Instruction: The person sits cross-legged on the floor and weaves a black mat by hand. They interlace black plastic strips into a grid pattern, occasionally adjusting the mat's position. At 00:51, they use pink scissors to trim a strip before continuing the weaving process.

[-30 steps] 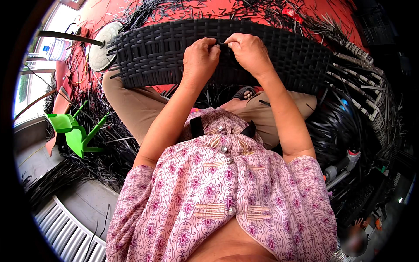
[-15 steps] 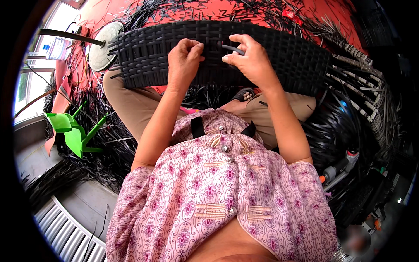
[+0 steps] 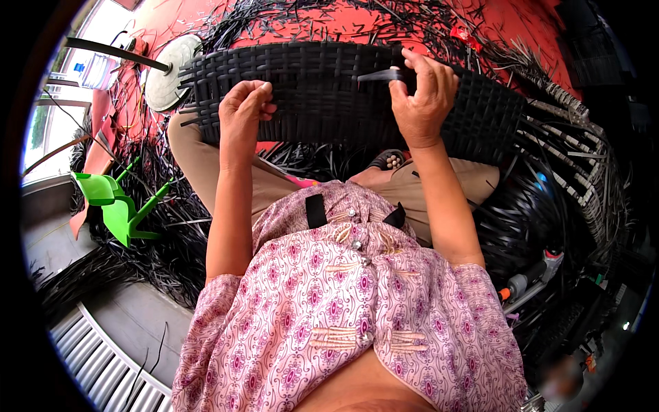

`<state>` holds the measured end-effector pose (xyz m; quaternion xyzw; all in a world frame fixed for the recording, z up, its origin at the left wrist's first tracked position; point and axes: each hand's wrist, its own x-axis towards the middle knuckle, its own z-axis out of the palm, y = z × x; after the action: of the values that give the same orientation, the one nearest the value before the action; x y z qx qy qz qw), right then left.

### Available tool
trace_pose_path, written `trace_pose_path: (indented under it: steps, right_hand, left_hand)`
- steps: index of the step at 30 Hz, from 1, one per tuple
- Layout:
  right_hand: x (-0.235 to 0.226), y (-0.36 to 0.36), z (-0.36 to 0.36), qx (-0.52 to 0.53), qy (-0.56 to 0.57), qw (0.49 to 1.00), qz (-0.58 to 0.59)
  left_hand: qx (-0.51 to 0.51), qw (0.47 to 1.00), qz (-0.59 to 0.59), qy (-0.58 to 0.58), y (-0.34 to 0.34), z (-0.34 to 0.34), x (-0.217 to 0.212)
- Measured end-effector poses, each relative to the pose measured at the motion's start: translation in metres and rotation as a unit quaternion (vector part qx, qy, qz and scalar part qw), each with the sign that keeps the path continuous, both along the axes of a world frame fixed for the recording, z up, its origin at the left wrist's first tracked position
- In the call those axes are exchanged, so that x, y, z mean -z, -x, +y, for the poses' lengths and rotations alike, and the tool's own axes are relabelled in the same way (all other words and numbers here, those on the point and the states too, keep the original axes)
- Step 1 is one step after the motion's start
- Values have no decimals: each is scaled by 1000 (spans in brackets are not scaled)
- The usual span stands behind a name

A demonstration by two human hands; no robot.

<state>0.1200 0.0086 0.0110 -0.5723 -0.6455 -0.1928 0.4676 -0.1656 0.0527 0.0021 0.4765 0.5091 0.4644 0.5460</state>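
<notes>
Across my lap lies a black woven wicker panel [image 3: 302, 72], long and slightly curved, with loose strip ends sticking out at its left end. My left hand [image 3: 241, 122] is over the panel's left part, thumb and fingers pinched together; whatever they hold, if anything, cannot be made out. Over the right half, my right hand [image 3: 427, 99] grips a short dark grey piece [image 3: 377, 76] between thumb and fingers. That piece tapers to a narrow end pointing left. Whether it is a tool or a plastic strip does not show.
Loose black strips [image 3: 525, 213] heap up around me, and more scraps cover the red floor [image 3: 329, 31]. A green plastic chair [image 3: 122, 209] is at left, below a round pale base [image 3: 165, 79] with a pole. A power tool [image 3: 532, 276] lies at right; a white slatted piece [image 3: 110, 364], lower left.
My hands have moved apart: the left one left and down, the right one rightward with the dark grey piece. The view has shifted slightly.
</notes>
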Motion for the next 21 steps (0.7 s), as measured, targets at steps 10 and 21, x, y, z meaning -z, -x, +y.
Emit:
trace_pose_path:
  steps: [10,21]
  right_hand:
    - [-31,53,-15,-233,109,965,59]
    - [-65,72,-52,-416,162,871,207]
  left_hand:
    - [-49,984,-37,-165,36,-44,-108]
    - [105,985,-19,-133,2,-75,-124]
